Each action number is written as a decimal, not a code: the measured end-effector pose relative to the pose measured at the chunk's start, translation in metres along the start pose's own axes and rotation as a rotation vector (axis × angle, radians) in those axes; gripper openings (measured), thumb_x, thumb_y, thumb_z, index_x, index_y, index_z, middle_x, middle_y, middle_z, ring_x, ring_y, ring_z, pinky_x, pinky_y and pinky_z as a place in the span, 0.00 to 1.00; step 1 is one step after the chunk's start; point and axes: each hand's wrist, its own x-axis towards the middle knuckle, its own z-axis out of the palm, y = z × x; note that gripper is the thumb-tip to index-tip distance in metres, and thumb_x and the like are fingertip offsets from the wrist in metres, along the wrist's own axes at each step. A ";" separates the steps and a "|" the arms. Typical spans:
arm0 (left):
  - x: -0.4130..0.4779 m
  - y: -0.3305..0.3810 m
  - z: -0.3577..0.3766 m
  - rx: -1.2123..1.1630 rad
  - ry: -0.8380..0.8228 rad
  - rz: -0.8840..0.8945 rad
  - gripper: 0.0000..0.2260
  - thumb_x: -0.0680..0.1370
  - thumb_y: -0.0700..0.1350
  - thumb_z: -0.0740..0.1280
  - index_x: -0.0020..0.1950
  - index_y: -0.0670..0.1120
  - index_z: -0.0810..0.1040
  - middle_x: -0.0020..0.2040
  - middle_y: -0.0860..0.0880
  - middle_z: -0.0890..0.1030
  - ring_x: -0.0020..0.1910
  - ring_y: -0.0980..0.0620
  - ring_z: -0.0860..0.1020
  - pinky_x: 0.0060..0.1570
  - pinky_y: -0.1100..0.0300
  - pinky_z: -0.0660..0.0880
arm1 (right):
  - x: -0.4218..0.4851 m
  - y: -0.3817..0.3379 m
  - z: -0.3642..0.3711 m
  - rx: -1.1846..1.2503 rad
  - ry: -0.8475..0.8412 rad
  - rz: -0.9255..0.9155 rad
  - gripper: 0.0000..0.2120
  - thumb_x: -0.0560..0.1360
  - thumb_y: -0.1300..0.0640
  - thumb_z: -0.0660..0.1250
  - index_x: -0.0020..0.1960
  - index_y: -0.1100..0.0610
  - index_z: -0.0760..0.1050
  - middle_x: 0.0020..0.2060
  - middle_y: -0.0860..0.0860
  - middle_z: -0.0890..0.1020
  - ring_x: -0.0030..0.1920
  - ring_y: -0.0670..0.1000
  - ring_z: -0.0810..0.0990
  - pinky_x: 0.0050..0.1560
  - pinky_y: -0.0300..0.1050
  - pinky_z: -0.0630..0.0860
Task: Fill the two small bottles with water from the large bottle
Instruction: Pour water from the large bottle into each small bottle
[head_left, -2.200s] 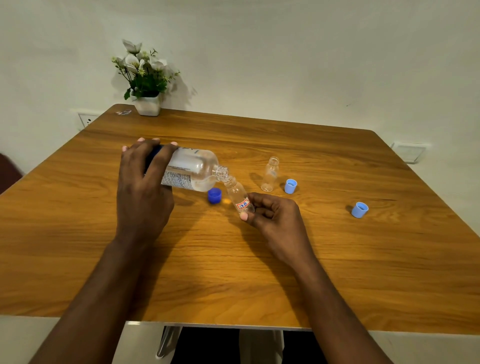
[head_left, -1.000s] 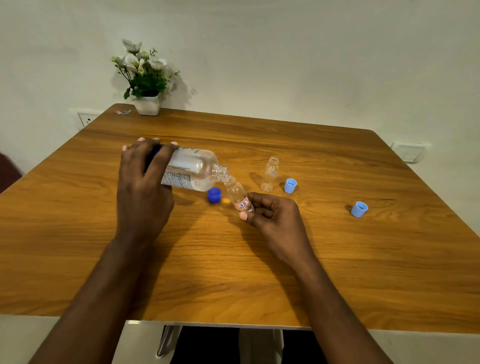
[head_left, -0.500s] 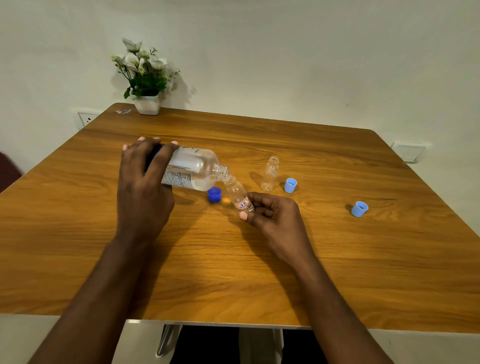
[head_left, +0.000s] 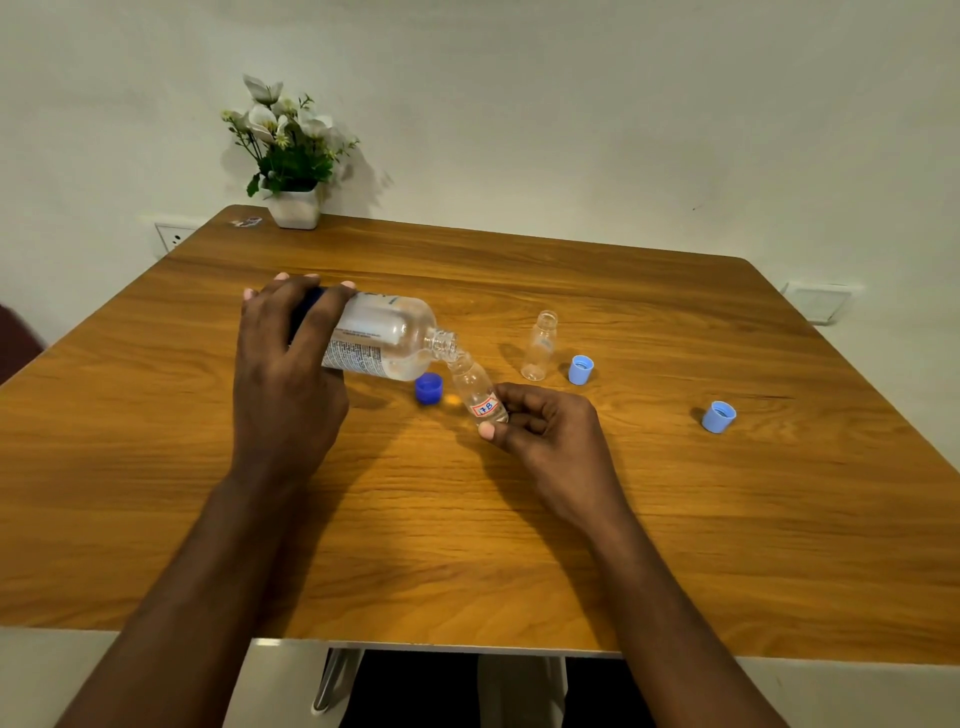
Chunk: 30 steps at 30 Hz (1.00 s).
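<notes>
My left hand (head_left: 283, 379) grips the large clear bottle (head_left: 387, 343) near its base and holds it tipped on its side, open mouth pointing right and down. That mouth meets the neck of a small bottle (head_left: 475, 387) with a red-and-blue label, which my right hand (head_left: 545, 431) pinches at its lower end and tilts toward the large one. The second small bottle (head_left: 540, 345) stands upright and uncapped on the table, just beyond my right hand.
A dark blue cap (head_left: 429, 388) lies under the large bottle's neck. Two light blue caps (head_left: 581, 369) (head_left: 719, 416) lie to the right on the wooden table (head_left: 467, 545). A white pot of flowers (head_left: 293, 208) stands at the far left corner.
</notes>
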 end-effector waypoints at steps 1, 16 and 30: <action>0.000 0.000 0.000 0.001 -0.001 0.001 0.30 0.70 0.26 0.67 0.70 0.42 0.70 0.66 0.37 0.72 0.70 0.39 0.65 0.72 0.39 0.59 | 0.000 0.001 0.000 0.000 0.002 0.004 0.19 0.70 0.69 0.72 0.50 0.46 0.81 0.42 0.41 0.86 0.44 0.41 0.83 0.48 0.35 0.78; 0.001 0.002 0.000 0.006 -0.019 -0.010 0.29 0.70 0.26 0.67 0.70 0.42 0.70 0.65 0.38 0.72 0.70 0.40 0.66 0.74 0.48 0.55 | 0.001 0.003 0.000 0.000 -0.004 0.019 0.17 0.70 0.68 0.73 0.53 0.50 0.81 0.45 0.43 0.85 0.45 0.42 0.84 0.49 0.35 0.77; 0.000 0.001 0.001 0.000 0.000 0.006 0.29 0.70 0.26 0.66 0.69 0.41 0.71 0.65 0.37 0.72 0.69 0.39 0.67 0.74 0.46 0.57 | 0.000 0.000 0.001 0.020 -0.011 0.013 0.18 0.70 0.70 0.72 0.49 0.49 0.81 0.42 0.42 0.85 0.43 0.40 0.82 0.48 0.35 0.78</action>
